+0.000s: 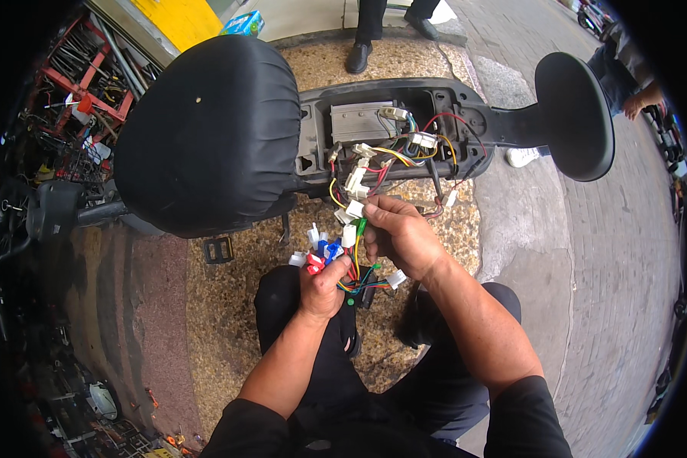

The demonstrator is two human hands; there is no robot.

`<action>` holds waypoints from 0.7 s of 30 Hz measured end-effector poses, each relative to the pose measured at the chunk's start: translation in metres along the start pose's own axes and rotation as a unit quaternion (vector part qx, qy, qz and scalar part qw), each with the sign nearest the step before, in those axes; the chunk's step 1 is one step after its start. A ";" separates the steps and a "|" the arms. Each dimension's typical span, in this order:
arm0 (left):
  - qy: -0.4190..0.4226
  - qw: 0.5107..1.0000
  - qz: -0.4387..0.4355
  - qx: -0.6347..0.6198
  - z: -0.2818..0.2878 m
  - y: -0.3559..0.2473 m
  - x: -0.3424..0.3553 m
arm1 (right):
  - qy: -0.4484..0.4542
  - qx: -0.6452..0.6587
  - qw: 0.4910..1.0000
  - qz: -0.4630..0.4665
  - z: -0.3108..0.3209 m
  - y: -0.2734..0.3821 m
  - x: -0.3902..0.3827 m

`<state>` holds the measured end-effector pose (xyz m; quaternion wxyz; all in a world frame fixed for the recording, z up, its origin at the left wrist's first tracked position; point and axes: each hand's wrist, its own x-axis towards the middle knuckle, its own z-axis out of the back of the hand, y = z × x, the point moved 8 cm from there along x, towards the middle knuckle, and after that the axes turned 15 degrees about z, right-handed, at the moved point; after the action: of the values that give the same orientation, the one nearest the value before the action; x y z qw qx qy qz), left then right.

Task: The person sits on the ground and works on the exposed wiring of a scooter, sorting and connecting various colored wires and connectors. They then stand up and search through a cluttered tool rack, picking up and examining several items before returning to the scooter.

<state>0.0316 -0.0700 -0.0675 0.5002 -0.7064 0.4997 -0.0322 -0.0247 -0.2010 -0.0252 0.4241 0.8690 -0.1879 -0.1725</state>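
My left hand (326, 288) is closed round a bundle of thin coloured wires. White plugs, a red plug (315, 263) and a blue plug (330, 250) stick out above its fingers. Close beside it on the right, my right hand (406, 237) pinches a white wire connector (355, 208) between thumb and fingers. A green plug (361, 227) shows just under that connector. More white connectors (356, 177) dangle from the open body (466, 103) of an electric scooter. Inside the body lies a silver finned box (361, 122) with wires around it. My fingertips are partly hidden.
A black padded seat (214, 137) rises to the left of the open body, and a black backrest (572, 116) extends to its right. Another person's black shoes (359, 57) are at the far side. Red shelving with parts (84, 91) stands at the far left.
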 end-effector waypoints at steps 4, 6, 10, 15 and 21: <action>0.006 1.000 -0.004 0.005 0.003 0.001 0.001 | -0.007 -0.040 0.999 0.000 0.001 0.001 -0.001; 0.007 1.000 -0.011 0.002 0.001 0.001 0.002 | -0.002 -0.056 0.998 0.008 0.000 0.002 -0.002; -0.017 0.999 -0.040 0.030 -0.001 -0.003 0.001 | 0.016 -0.107 0.993 0.040 -0.001 0.007 -0.004; -0.045 0.984 -0.126 0.120 -0.005 -0.019 -0.010 | 0.093 -0.194 0.967 0.139 -0.016 0.022 -0.012; -0.033 0.962 -0.201 0.183 -0.012 -0.030 -0.018 | 0.118 -0.351 0.894 0.253 -0.034 0.040 -0.029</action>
<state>0.0364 -0.0648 -0.0314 0.6203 -0.6894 0.3162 -0.2000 -0.0417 -0.1874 0.0309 0.7495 0.6011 -0.2770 -0.0105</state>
